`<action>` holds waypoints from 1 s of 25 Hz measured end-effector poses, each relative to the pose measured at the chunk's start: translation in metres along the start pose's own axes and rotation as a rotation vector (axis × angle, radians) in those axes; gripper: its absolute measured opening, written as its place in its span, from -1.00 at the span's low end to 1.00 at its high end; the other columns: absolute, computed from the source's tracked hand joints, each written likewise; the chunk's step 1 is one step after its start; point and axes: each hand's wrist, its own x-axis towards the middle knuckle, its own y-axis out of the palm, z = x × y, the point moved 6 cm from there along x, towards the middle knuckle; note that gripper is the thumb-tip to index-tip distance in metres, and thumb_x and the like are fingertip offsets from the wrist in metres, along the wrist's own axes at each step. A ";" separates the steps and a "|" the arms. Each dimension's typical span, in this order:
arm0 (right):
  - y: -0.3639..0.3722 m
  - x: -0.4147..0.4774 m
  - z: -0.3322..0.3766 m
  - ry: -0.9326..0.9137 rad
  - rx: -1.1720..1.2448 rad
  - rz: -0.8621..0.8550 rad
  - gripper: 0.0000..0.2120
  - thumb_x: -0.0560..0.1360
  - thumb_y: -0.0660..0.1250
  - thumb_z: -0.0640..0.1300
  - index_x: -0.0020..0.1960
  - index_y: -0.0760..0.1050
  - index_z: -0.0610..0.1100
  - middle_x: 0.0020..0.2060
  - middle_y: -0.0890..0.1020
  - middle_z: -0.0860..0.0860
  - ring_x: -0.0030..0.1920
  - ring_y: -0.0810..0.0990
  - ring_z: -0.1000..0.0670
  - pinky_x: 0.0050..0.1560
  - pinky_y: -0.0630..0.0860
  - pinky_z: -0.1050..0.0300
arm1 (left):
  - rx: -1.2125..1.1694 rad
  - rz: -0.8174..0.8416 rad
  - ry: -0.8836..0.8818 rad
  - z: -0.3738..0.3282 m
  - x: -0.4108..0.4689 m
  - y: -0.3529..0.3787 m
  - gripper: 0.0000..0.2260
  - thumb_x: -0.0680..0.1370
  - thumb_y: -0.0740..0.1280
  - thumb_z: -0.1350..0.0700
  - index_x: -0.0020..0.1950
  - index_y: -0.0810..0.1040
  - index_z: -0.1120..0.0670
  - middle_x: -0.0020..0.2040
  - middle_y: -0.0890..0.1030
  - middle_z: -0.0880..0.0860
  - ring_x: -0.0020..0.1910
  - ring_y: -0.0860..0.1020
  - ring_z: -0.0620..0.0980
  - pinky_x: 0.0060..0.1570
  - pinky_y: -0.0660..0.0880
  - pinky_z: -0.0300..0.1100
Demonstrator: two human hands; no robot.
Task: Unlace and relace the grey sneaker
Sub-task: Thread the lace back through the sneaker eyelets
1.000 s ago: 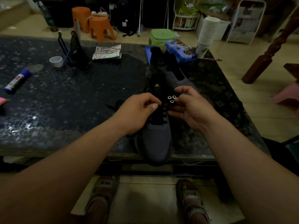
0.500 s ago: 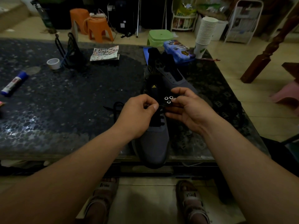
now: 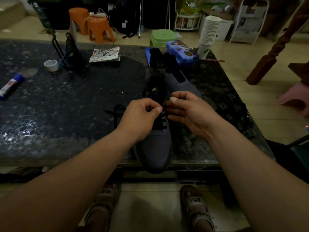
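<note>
Grey sneaker toe overhanging table edge at 6 o'clock, left hand pinching lace, right hand curling alongside, grasp unclear, second shoe crowding 12 o'clock

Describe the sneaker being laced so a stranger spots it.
On the dark table, two grey sneakers lie toward the right end. It is the nearer sneaker, toe over the front edge, black laces in; the far sneaker has bare eyelets.

Tape roll, glue stick, paper cups
</note>
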 end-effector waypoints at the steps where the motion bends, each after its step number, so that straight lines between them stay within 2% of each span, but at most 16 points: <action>1: 0.000 -0.002 -0.001 0.000 0.005 0.007 -0.88 0.64 0.32 -0.26 0.16 0.51 -0.12 -0.02 0.70 -0.08 0.02 0.71 -0.05 -0.07 0.65 0.07 | -0.008 -0.005 -0.002 0.000 0.000 0.000 -0.92 0.61 0.44 0.06 -0.06 0.72 -0.03 -0.17 0.67 -0.12 -0.19 0.59 -0.30 -0.21 0.46 -0.48; 4: 0.001 -0.010 -0.003 -0.022 -0.079 0.030 -0.93 0.63 0.32 -0.31 0.04 0.55 -0.19 -0.13 0.65 -0.06 -0.09 0.66 0.02 -0.11 0.64 0.18 | -0.014 -0.012 -0.005 -0.003 -0.002 0.002 -0.90 0.61 0.43 0.02 -0.02 0.74 -0.03 -0.10 0.69 -0.11 -0.09 0.63 -0.21 -0.04 0.56 -0.28; 7: 0.006 -0.016 -0.003 -0.055 -0.163 0.017 -0.96 0.62 0.36 -0.28 0.00 0.59 -0.23 -0.26 0.66 0.00 -0.25 0.65 0.09 -0.22 0.60 0.25 | -0.026 -0.011 -0.002 -0.002 -0.001 0.002 -0.88 0.62 0.43 0.01 0.01 0.75 -0.01 -0.08 0.70 -0.10 -0.05 0.65 -0.17 0.05 0.61 -0.12; 10: 0.011 -0.018 -0.003 -0.050 -0.223 -0.008 -0.92 0.63 0.35 -0.24 -0.03 0.59 -0.21 -0.29 0.66 -0.01 -0.31 0.62 0.08 -0.30 0.56 0.23 | -0.046 0.026 -0.007 -0.005 -0.002 0.001 -0.87 0.63 0.41 0.00 0.01 0.74 -0.02 -0.11 0.71 -0.10 -0.08 0.66 -0.18 0.01 0.62 -0.13; 12: 0.010 -0.017 -0.001 -0.031 -0.197 -0.047 -0.85 0.67 0.28 -0.23 -0.05 0.57 -0.19 -0.24 0.65 -0.05 -0.24 0.61 0.03 -0.21 0.55 0.17 | -0.005 0.083 0.004 -0.007 -0.001 -0.003 -0.89 0.63 0.40 0.00 0.03 0.72 -0.04 -0.15 0.70 -0.12 -0.14 0.64 -0.23 -0.12 0.55 -0.26; 14: -0.004 -0.014 0.006 0.001 0.096 -0.143 -0.80 0.70 0.18 -0.23 -0.03 0.55 -0.17 -0.15 0.67 -0.07 -0.11 0.66 -0.03 -0.03 0.56 0.10 | 0.043 0.177 0.001 -0.007 0.000 -0.009 -0.94 0.62 0.42 0.01 0.06 0.68 -0.08 -0.22 0.65 -0.13 -0.25 0.60 -0.28 -0.21 0.46 -0.37; 16: -0.019 -0.010 0.014 0.033 0.505 -0.172 -0.73 0.72 0.08 -0.20 -0.02 0.53 -0.20 -0.16 0.69 -0.07 -0.06 0.71 -0.07 0.10 0.59 0.01 | 0.051 0.256 -0.001 -0.005 0.000 -0.015 -0.89 0.61 0.44 0.04 0.12 0.65 -0.09 -0.21 0.63 -0.09 -0.30 0.57 -0.25 -0.20 0.45 -0.32; 17: -0.023 -0.008 0.016 0.037 0.684 -0.158 -0.70 0.71 0.06 -0.20 -0.08 0.49 -0.20 -0.27 0.65 -0.06 -0.16 0.70 -0.06 0.03 0.62 0.02 | 0.055 0.270 0.012 -0.004 0.001 -0.017 -0.86 0.61 0.45 0.07 0.15 0.64 -0.09 -0.19 0.63 -0.05 -0.28 0.57 -0.24 -0.18 0.47 -0.28; 18: -0.024 -0.009 0.019 0.053 0.781 -0.145 -0.71 0.71 0.08 -0.19 -0.15 0.43 -0.17 -0.38 0.55 -0.02 -0.33 0.62 -0.01 -0.17 0.60 0.12 | 0.044 0.273 0.027 -0.004 0.000 -0.018 -0.84 0.61 0.44 0.10 0.17 0.63 -0.09 -0.17 0.64 -0.03 -0.26 0.58 -0.21 -0.15 0.49 -0.25; 19: -0.024 -0.010 0.020 0.068 0.738 -0.146 -0.73 0.70 0.12 -0.17 -0.17 0.38 -0.14 -0.44 0.44 0.02 -0.46 0.47 0.06 -0.39 0.48 0.23 | 0.020 0.264 0.042 -0.005 0.001 -0.017 -0.82 0.61 0.43 0.13 0.18 0.62 -0.08 -0.15 0.64 -0.01 -0.23 0.59 -0.19 -0.13 0.51 -0.24; 20: -0.025 -0.013 0.021 0.062 0.482 -0.146 -0.74 0.70 0.19 -0.11 -0.16 0.39 -0.12 -0.46 0.38 0.05 -0.52 0.35 0.10 -0.52 0.33 0.28 | -0.024 0.250 0.052 -0.007 0.001 -0.018 -0.80 0.62 0.42 0.16 0.20 0.61 -0.07 -0.12 0.65 0.00 -0.20 0.60 -0.18 -0.11 0.52 -0.25; 21: -0.024 -0.017 0.022 0.022 0.049 -0.118 -0.75 0.68 0.27 -0.02 -0.12 0.46 -0.12 -0.45 0.40 0.05 -0.52 0.33 0.11 -0.54 0.27 0.28 | -0.086 0.231 0.056 -0.009 0.001 -0.018 -0.79 0.62 0.41 0.19 0.20 0.61 -0.06 -0.09 0.67 0.01 -0.17 0.62 -0.18 -0.10 0.52 -0.27; 22: -0.019 -0.021 0.019 -0.018 -0.417 -0.058 -0.74 0.64 0.34 0.07 -0.07 0.56 -0.11 -0.43 0.47 0.06 -0.49 0.39 0.11 -0.50 0.30 0.26 | -0.158 0.215 0.059 -0.011 0.001 -0.019 -0.78 0.62 0.41 0.22 0.20 0.61 -0.03 -0.06 0.68 0.03 -0.15 0.63 -0.19 -0.10 0.52 -0.30; 23: -0.011 -0.025 0.014 -0.066 -0.748 0.015 -0.73 0.60 0.39 0.12 -0.07 0.63 -0.08 -0.41 0.52 0.08 -0.45 0.43 0.13 -0.45 0.34 0.26 | -0.229 0.200 0.058 -0.014 0.001 -0.021 -0.79 0.61 0.41 0.24 0.20 0.62 -0.01 -0.04 0.70 0.04 -0.13 0.64 -0.19 -0.10 0.52 -0.33; 24: -0.007 -0.025 0.008 -0.091 -0.869 0.065 -0.73 0.59 0.42 0.12 -0.12 0.64 -0.08 -0.41 0.52 0.07 -0.44 0.42 0.13 -0.42 0.33 0.25 | -0.291 0.184 0.051 -0.015 0.003 -0.023 -0.80 0.62 0.40 0.24 0.19 0.62 0.00 -0.03 0.71 0.04 -0.11 0.65 -0.19 -0.10 0.52 -0.35; 25: -0.007 -0.026 0.008 -0.101 -0.821 0.063 -0.73 0.59 0.42 0.09 -0.17 0.62 -0.09 -0.41 0.49 0.03 -0.43 0.40 0.12 -0.42 0.32 0.23 | -0.337 0.157 0.046 -0.016 0.004 -0.025 -0.81 0.62 0.39 0.23 0.17 0.63 -0.01 -0.02 0.72 0.04 -0.09 0.65 -0.19 -0.10 0.53 -0.35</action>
